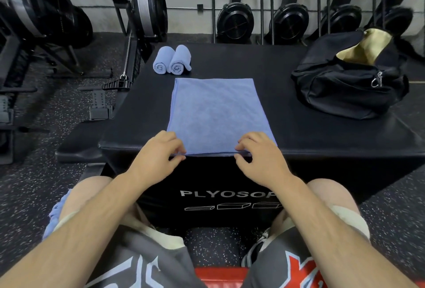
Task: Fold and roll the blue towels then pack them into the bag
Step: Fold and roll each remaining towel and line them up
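A folded blue towel (218, 113) lies flat on the black plyo box (299, 136), its near edge at the box's front edge. My left hand (158, 154) pinches that near edge at the left corner. My right hand (259, 156) pinches it at the right corner. Two rolled blue towels (171, 59) lie side by side at the box's far left. A black bag (345, 85) sits at the far right of the box, its top open and showing a tan lining. Another blue cloth (55, 214) hangs beside my left knee.
Rowing machines (46, 25) stand on the speckled floor to the left and behind the box. Black fans and racks (234, 22) line the back wall. I sit on a red seat (220, 276) with my knees against the box's front.
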Demonstrator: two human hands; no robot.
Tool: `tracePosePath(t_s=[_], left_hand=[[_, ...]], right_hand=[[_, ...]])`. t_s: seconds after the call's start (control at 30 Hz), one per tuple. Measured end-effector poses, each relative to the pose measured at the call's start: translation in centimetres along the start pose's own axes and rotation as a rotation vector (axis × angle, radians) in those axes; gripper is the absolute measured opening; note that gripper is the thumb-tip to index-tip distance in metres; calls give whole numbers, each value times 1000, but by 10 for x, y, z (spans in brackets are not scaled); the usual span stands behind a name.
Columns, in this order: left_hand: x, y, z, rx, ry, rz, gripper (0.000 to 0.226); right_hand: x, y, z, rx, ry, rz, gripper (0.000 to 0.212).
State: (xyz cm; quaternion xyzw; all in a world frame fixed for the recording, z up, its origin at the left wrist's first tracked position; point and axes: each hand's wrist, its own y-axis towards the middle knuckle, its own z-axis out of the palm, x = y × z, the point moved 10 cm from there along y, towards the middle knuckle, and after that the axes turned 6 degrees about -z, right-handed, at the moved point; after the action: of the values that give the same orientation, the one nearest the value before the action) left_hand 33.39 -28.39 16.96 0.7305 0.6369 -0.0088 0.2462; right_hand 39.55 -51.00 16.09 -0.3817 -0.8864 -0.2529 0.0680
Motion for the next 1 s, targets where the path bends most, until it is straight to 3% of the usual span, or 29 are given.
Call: tracePosePath(t_s=[0.1,0.33,0.53,0.67,0.73,0.87,1.0], left_hand=[[5,-4,1,2,86,15,28],[21,-7,-10,-33,-93,-88,14],[34,-9,-22,-135,-239,-189,14],[58,-8,-19,-152,-320,-406,17],[71,-6,-11,-99,-442,-556,17],[89,8,8,-64,-994,-843,25],[96,58,16,17,-984,-808,19]], right_hand=[[24,8,10,6,-28,-17,20],[109,47,51,39,-62,-144,31],[139,72,62,-74,-158,-134,12],[139,74,62,-102,-245,-107,16],[137,76,62,-99,-265,-90,18],[136,79,55,-127,-275,-36,18],[135,78,48,-180,-263,16,19]])
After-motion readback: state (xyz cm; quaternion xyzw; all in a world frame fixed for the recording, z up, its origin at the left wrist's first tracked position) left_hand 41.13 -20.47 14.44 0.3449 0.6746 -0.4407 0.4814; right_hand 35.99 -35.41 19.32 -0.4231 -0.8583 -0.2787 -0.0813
